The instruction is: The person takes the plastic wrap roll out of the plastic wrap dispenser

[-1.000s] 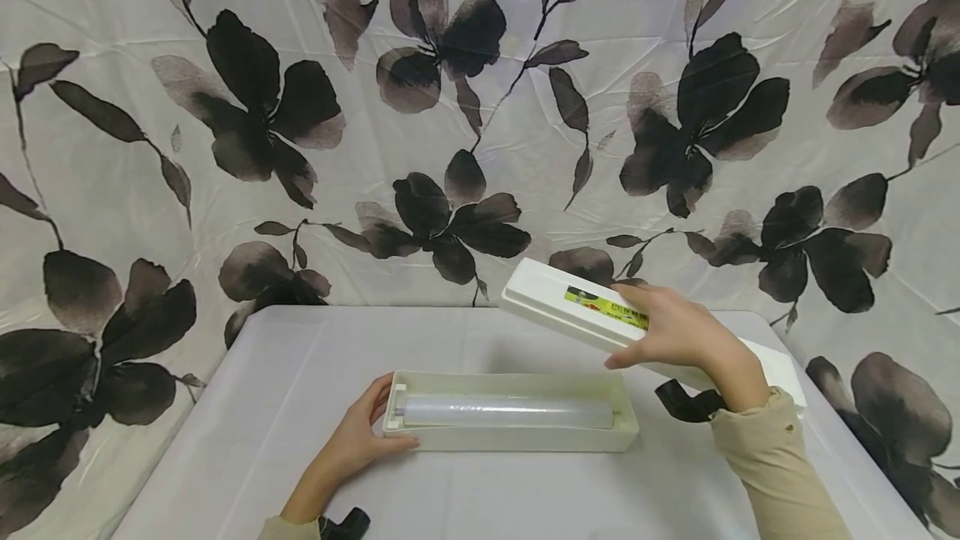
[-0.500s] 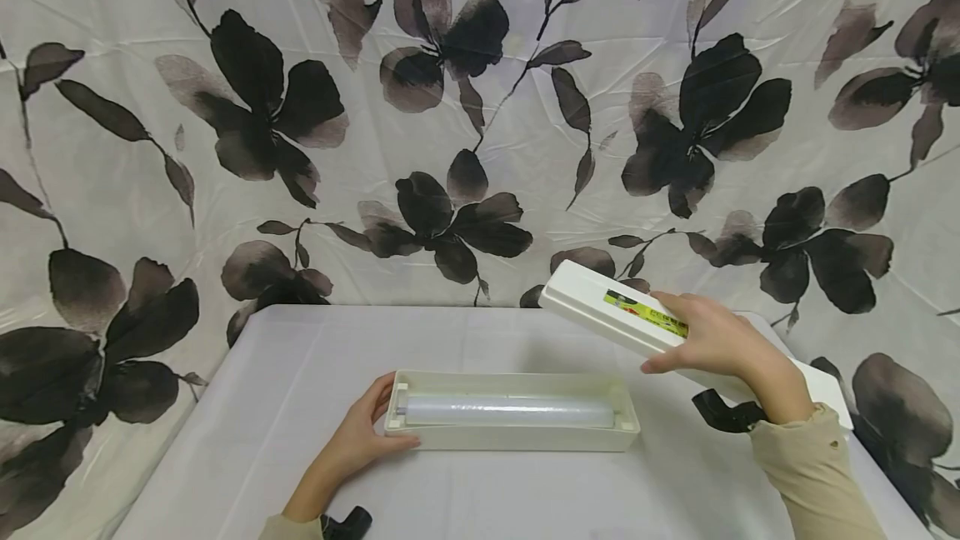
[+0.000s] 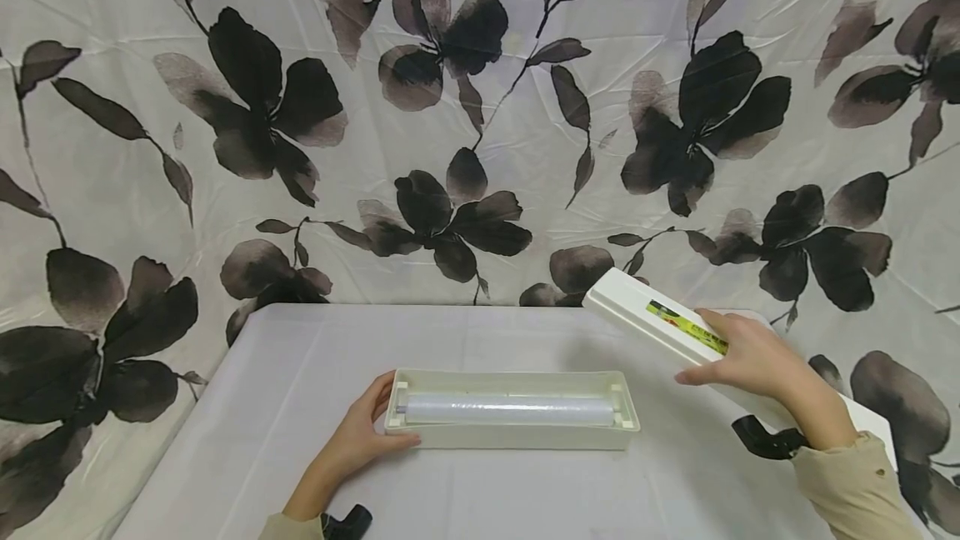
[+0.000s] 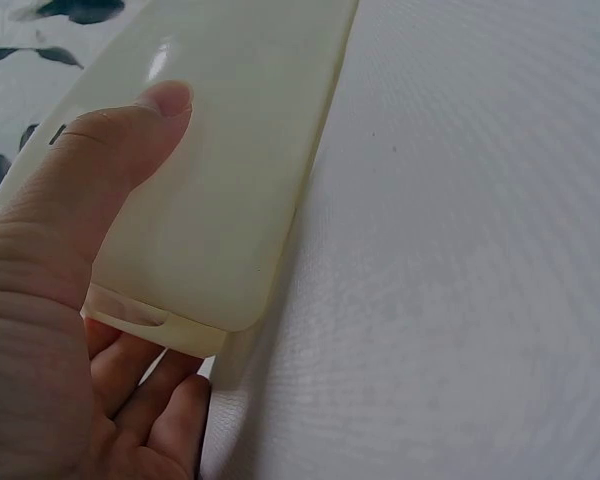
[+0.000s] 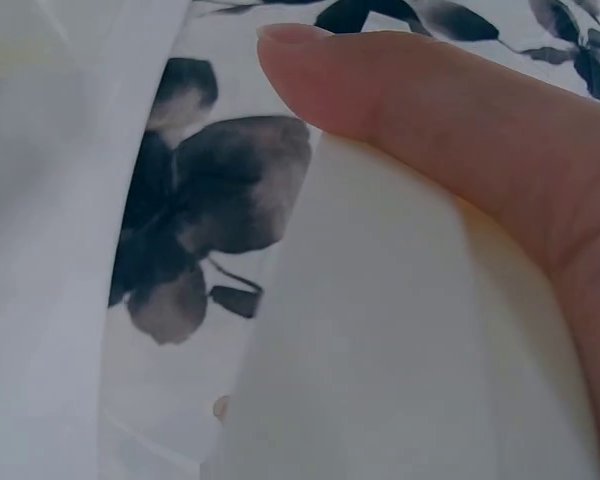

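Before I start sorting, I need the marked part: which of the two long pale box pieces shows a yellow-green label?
The tilted lid in the right hand; it bears the label. The box holding the roll shows none.

And there's your bare left hand (image 3: pixel 367 427), low and left of centre, reaching up and inward from a beige fabric left sleeve (image 3: pixel 291 527), the bare left wrist (image 3: pixel 306 494) in between. Up close, your left thumb (image 4: pixel 130 150) lies long across the top, left fingers (image 4: pixel 145 390) bent below it: a pinching grip. Over to your bare right hand (image 3: pixel 761 361), higher and further out, right thumb (image 3: pixel 701 375) and forefinger (image 3: pixel 712 321) spread and pointing left, gripping too! Your beige fabric right sleeve (image 3: pixel 858 482) slants up from the lower right.
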`<state>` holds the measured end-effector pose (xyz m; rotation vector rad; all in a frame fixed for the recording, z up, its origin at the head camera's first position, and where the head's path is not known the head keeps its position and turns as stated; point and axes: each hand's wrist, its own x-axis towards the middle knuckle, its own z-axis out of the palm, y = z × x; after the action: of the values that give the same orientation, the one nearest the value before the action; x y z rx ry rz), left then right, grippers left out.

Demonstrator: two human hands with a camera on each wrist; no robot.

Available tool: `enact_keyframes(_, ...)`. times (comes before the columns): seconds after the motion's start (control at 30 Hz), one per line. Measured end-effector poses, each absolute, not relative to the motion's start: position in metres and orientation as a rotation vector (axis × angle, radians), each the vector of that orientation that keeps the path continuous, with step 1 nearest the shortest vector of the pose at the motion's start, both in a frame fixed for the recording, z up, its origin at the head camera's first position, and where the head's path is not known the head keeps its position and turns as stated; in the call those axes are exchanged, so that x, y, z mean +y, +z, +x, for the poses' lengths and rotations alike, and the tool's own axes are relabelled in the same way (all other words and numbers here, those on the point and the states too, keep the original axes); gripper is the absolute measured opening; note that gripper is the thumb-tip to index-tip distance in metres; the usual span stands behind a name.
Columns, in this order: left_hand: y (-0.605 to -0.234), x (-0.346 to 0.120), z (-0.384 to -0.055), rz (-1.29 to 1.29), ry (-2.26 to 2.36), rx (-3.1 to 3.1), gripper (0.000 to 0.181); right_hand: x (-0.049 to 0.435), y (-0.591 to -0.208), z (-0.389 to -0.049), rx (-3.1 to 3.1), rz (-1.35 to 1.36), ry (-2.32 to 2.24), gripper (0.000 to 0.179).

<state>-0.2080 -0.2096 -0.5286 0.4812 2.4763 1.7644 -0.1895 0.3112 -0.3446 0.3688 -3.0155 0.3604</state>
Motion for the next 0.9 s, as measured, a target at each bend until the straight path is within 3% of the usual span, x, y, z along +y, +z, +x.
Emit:
enact_keyframes(0.53,-0.531,-0.210,-0.209,0.481,1.779,2.465,0.100,0.337,-0.354,-0.176,-3.144,0.024,0.322,0.107)
enact_keyframes(0.9,-0.531,-0.210,-0.208,0.492,1.780,2.466,0.100,0.361,-0.362,-0.177,-3.148,-0.024,0.316,0.108)
